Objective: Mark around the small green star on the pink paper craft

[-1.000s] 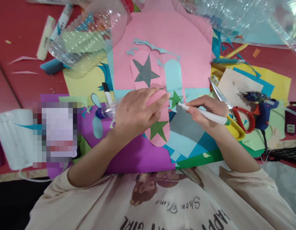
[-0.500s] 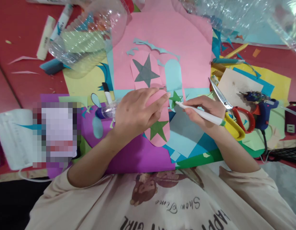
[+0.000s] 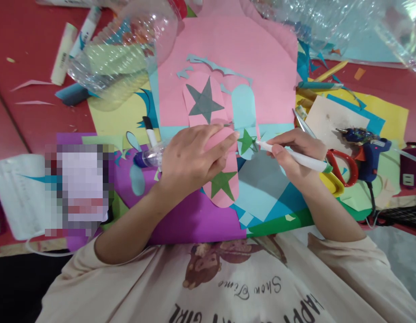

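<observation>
My left hand lies flat on a pink oval paper cutout that bears a green star, its fingertips beside a second small green star. My right hand grips a white pen with a green end; the pen's tip touches the right edge of that small star, which lies on a light blue paper strip. Behind them sits another pink oval with a grey star.
Large pink sheet, purple, yellow and blue sheets cover the red table. Clear plastic bottle at back left, markers beside it. Scissors and a blue glue gun lie right. A white mask is at left.
My right hand has shifted slightly right and up, bringing the pen tip from the star's lower edge to its right side. My left hand has stayed put.
</observation>
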The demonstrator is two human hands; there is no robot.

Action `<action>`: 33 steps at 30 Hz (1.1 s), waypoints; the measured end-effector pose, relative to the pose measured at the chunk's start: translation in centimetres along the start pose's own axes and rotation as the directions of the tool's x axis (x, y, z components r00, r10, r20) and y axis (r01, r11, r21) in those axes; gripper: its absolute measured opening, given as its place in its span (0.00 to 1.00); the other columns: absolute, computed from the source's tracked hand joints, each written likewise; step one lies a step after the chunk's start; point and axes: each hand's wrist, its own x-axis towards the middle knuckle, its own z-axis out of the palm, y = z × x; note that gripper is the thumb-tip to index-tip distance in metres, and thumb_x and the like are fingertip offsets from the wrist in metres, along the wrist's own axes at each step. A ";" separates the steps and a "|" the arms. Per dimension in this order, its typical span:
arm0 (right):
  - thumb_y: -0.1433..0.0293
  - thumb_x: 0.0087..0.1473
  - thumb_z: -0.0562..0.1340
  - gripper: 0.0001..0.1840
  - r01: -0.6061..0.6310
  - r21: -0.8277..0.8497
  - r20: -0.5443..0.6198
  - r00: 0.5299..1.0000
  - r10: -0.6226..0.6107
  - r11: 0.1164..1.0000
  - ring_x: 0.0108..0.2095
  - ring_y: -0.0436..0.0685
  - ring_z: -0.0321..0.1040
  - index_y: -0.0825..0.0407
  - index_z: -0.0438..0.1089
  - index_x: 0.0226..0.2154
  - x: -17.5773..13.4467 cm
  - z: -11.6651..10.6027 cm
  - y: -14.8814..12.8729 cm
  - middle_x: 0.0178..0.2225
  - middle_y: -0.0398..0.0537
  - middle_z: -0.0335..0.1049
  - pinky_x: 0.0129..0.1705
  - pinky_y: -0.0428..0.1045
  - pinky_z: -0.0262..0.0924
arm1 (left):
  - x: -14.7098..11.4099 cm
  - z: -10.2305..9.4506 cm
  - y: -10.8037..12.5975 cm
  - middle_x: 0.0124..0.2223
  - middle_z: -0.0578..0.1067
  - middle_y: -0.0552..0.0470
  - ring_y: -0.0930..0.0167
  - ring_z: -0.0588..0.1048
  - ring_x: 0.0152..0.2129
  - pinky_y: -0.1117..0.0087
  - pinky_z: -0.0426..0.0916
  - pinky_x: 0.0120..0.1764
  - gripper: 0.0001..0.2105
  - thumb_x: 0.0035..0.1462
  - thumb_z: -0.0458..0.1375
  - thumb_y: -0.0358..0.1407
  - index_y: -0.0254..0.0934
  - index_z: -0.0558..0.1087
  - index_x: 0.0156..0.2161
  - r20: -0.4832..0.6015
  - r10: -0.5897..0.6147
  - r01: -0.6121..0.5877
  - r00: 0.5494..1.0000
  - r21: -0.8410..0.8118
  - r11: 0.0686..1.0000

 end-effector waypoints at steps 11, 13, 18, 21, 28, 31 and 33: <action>0.62 0.55 0.63 0.09 -0.053 -0.065 -0.046 0.998 0.050 0.996 0.22 0.50 0.71 0.49 0.75 0.30 -0.1 0.1 0.4 0.23 0.42 0.75 0.22 0.45 0.66 | 0.1 -0.1 0.1 0.51 0.76 0.49 0.62 0.76 0.46 0.58 0.73 0.44 0.17 0.62 0.50 0.32 0.50 0.71 0.54 0.030 -0.029 0.030 0.999 -0.038 0.999; 0.63 0.55 0.63 0.09 -0.042 -0.065 -0.031 0.999 0.040 0.997 0.22 0.50 0.71 0.49 0.75 0.30 -0.1 0.1 0.3 0.23 0.41 0.75 0.22 0.45 0.66 | 0.1 -0.1 0.1 0.51 0.77 0.49 0.62 0.76 0.45 0.59 0.73 0.42 0.17 0.62 0.50 0.32 0.49 0.71 0.53 -0.003 0.004 -0.004 1.000 0.000 1.000; 0.65 0.54 0.64 0.07 -0.021 -0.037 -0.001 1.000 0.021 0.999 0.22 0.49 0.71 0.50 0.75 0.30 -0.1 0.1 0.2 0.23 0.41 0.75 0.23 0.44 0.66 | 0.1 -0.2 0.1 0.51 0.77 0.50 0.62 0.76 0.46 0.58 0.72 0.44 0.17 0.62 0.50 0.33 0.50 0.71 0.53 0.048 -0.040 0.042 0.998 -0.042 0.998; 0.64 0.55 0.64 0.07 -0.037 -0.047 -0.030 0.999 0.035 0.998 0.22 0.50 0.71 0.50 0.75 0.30 -0.1 0.1 0.3 0.24 0.41 0.75 0.23 0.45 0.66 | 0.1 -0.1 0.0 0.51 0.76 0.49 0.62 0.76 0.46 0.59 0.72 0.44 0.18 0.62 0.50 0.32 0.49 0.71 0.54 0.018 -0.017 0.018 1.000 -0.047 0.999; 0.66 0.54 0.64 0.05 -0.023 -0.023 -0.023 0.999 0.022 0.999 0.22 0.49 0.71 0.49 0.75 0.31 -0.2 0.2 0.3 0.24 0.40 0.75 0.24 0.44 0.66 | 0.0 0.0 0.0 0.50 0.77 0.49 0.63 0.76 0.45 0.60 0.72 0.42 0.17 0.62 0.51 0.32 0.49 0.71 0.54 -0.023 0.010 -0.011 1.000 -0.012 1.000; 0.65 0.54 0.64 0.05 -0.028 -0.021 -0.010 1.000 0.028 0.999 0.23 0.50 0.72 0.49 0.75 0.32 -0.2 0.2 0.3 0.24 0.40 0.75 0.24 0.44 0.67 | 0.1 -0.1 0.0 0.51 0.77 0.50 0.63 0.76 0.46 0.59 0.72 0.44 0.17 0.62 0.51 0.33 0.50 0.71 0.53 0.030 -0.036 0.037 0.999 -0.054 0.998; 0.66 0.53 0.65 0.04 -0.020 -0.021 -0.007 1.000 0.020 1.000 0.23 0.50 0.72 0.49 0.75 0.32 -0.2 0.2 0.3 0.24 0.40 0.75 0.24 0.44 0.67 | 0.1 -0.2 0.0 0.51 0.76 0.50 0.62 0.76 0.46 0.59 0.72 0.44 0.17 0.61 0.51 0.33 0.50 0.71 0.53 0.049 -0.042 0.045 0.998 -0.052 0.998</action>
